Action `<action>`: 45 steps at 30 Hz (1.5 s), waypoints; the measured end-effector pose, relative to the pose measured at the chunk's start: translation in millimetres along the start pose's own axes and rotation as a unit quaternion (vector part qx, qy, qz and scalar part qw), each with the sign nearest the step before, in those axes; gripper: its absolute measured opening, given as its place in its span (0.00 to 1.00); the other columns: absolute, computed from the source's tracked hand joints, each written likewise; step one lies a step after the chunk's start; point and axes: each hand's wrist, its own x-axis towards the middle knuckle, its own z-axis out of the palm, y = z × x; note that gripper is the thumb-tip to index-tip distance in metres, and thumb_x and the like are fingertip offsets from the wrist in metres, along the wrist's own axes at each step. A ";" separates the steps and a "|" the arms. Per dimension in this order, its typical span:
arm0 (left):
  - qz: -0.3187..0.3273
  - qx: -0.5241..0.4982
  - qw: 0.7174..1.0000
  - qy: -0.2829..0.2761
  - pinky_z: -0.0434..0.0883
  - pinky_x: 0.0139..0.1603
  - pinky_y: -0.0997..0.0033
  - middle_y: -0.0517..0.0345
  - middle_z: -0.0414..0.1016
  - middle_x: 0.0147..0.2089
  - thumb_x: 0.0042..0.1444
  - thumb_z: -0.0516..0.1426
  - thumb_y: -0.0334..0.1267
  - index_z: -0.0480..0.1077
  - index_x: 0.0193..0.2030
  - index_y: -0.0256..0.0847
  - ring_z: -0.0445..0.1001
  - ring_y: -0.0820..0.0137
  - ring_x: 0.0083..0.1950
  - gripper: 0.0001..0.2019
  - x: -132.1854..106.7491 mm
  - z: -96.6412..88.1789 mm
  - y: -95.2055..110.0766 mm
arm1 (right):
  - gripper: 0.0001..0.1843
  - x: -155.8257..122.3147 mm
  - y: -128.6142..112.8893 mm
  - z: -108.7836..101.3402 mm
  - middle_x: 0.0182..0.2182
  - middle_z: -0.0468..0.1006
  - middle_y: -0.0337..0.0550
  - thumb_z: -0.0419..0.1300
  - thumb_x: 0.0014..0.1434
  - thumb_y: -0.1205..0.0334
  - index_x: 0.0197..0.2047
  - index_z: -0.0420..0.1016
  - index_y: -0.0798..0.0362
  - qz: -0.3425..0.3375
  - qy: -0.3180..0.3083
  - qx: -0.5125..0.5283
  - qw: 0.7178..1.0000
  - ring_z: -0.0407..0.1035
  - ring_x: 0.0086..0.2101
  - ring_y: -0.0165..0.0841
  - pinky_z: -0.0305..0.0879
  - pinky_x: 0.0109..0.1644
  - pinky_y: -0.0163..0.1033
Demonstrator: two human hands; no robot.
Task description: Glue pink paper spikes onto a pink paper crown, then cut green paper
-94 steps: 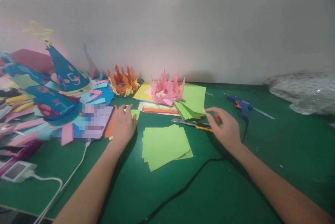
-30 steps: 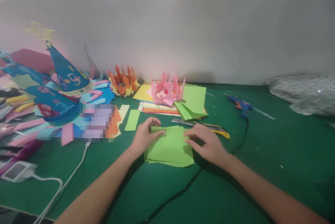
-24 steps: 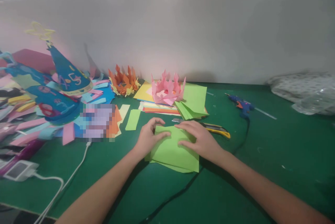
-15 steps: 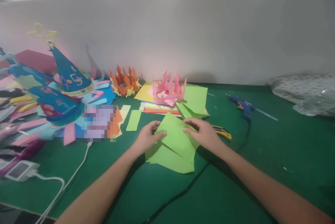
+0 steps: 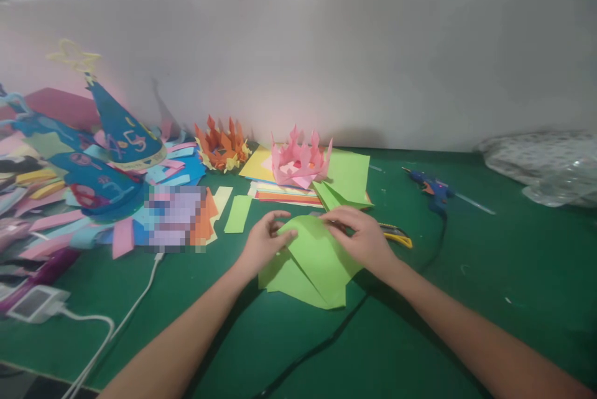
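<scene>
A small stack of light green paper squares (image 5: 284,284) lies on the green mat in front of me. My left hand (image 5: 262,243) pinches the left edge of the top green sheet (image 5: 319,256). My right hand (image 5: 364,237) grips the sheet's far right edge, fingers curled over it. The sheet is lifted and bent over the stack between the two hands. A yellow utility knife (image 5: 395,235) lies just behind my right hand.
A pink paper crown (image 5: 299,161), an orange crown (image 5: 220,144), folded green pieces (image 5: 342,191) and coloured sheets sit at the back. Blue party hats (image 5: 119,128) and paper scraps fill the left. A blue glue gun (image 5: 431,189) with black cord lies right; a phone (image 5: 175,215) and white cable left.
Both hands came from the sides to the green stack, took hold of its top sheet and lifted it; the sheet now curves over between them. The knife was left behind the right hand.
</scene>
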 end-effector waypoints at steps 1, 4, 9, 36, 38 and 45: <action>-0.007 -0.021 1.000 0.005 0.65 0.23 0.79 0.66 0.64 0.26 0.43 0.63 0.46 0.64 0.45 0.39 0.67 0.78 0.23 0.24 0.4 -0.7 -0.2 | 0.10 -1.3 -0.1 0.8 0.36 0.77 0.44 0.54 0.59 0.65 0.40 0.76 0.51 -0.037 0.007 -0.010 0.999 0.70 0.35 0.34 0.67 0.37 0.39; -0.029 -0.079 0.996 0.022 0.66 0.30 0.78 0.67 0.65 0.25 0.43 0.64 0.44 0.65 0.42 0.39 0.70 0.78 0.27 0.21 1.7 -3.0 -0.3 | 0.12 -4.5 -1.2 1.8 0.40 0.76 0.45 0.53 0.60 0.67 0.41 0.76 0.48 -0.129 -0.007 -0.060 0.990 0.69 0.41 0.35 0.66 0.44 0.42; -0.047 -0.170 0.983 0.045 0.66 0.31 0.80 0.63 0.69 0.28 0.42 0.65 0.45 0.67 0.33 0.37 0.68 0.80 0.27 0.17 3.3 -4.2 1.1 | 0.12 -8.6 -1.2 3.8 0.49 0.73 0.46 0.54 0.59 0.68 0.44 0.75 0.48 -0.175 -0.027 -0.094 0.980 0.67 0.48 0.36 0.65 0.50 0.45; -0.045 -0.199 0.978 0.032 0.64 0.30 0.79 0.65 0.69 0.28 0.38 0.67 0.38 0.66 0.39 0.38 0.68 0.79 0.27 0.21 -3.8 6.1 12.2 | 0.14 0.4 -14.6 4.4 0.36 0.74 0.43 0.56 0.57 0.53 0.41 0.69 0.54 0.147 -0.159 0.227 0.949 0.69 0.35 0.32 0.66 0.37 0.36; -0.041 -0.201 0.978 0.023 0.65 0.31 0.79 0.66 0.69 0.28 0.38 0.67 0.37 0.66 0.40 0.38 0.68 0.79 0.28 0.21 -5.1 8.7 12.4 | 0.14 3.3 -14.1 5.8 0.27 0.71 0.38 0.58 0.54 0.51 0.34 0.70 0.55 0.187 -0.210 0.246 0.927 0.65 0.28 0.29 0.62 0.31 0.34; -0.019 -0.194 0.980 0.045 0.65 0.32 0.78 0.64 0.70 0.30 0.39 0.67 0.37 0.65 0.41 0.40 0.69 0.78 0.29 0.22 -5.1 12.1 10.2 | 0.21 6.7 -11.6 16.4 0.15 0.55 0.29 0.63 0.47 0.49 0.17 0.62 0.55 0.243 -0.188 0.278 0.910 0.51 0.18 0.22 0.46 0.22 0.31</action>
